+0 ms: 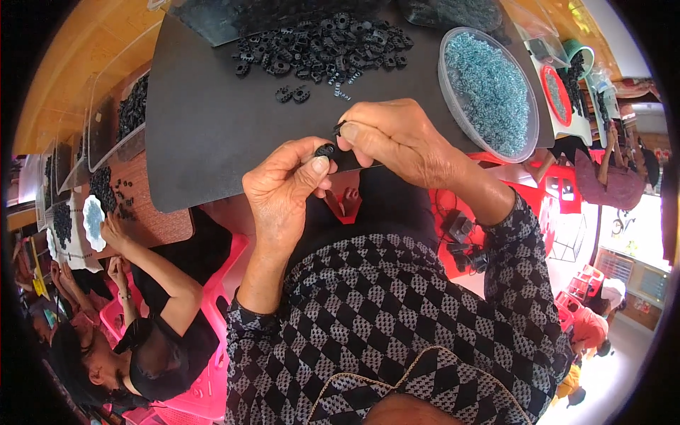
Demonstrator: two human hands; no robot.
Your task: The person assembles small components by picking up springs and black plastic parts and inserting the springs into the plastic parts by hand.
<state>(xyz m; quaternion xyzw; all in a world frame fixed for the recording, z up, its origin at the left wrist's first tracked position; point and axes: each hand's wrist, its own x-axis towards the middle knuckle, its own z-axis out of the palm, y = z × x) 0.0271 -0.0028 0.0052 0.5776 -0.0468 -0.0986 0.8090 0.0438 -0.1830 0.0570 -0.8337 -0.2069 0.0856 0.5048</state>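
Note:
Between the thumb and fingers of my left hand (pixel 287 177) is a small black plastic part (pixel 326 151) with a rounded end. My right hand (pixel 397 138) pinches another small black piece (pixel 338 129) just above it; its exact kind is too small to make out. Both hands are close together over the near edge of the dark table (pixel 205 134). Beyond them lies a heap of black plastic parts (pixel 319 49), with a few metal springs (pixel 341 91) at its near side. Two black parts (pixel 292 94) lie apart from the heap.
A round clear tub (pixel 489 95) full of small bluish springs stands at the right. Clear bins (pixel 212 28) line the far edge. At the left a co-worker (pixel 152 265) reaches to a white dish (pixel 93 221) on a brown table. Red stools (pixel 567 191) are at the right.

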